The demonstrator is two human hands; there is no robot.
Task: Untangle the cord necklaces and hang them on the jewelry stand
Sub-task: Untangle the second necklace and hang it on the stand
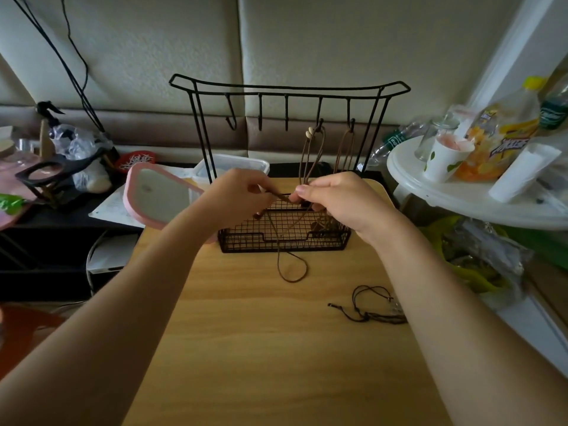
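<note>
One wire stand (289, 87); five hooks (286, 118); three brown cord necklaces (311, 155); one black necklace (372, 302); two hands (236, 195)

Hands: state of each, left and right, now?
Left hand: pinches the brown cord necklace.
Right hand: pinches the same necklace.

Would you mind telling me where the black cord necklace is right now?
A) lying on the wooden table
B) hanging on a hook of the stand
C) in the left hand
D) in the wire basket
A: the black necklace lies loose on the table near the right forearm, while the left hand and right hand pinch a brown cord.
</note>
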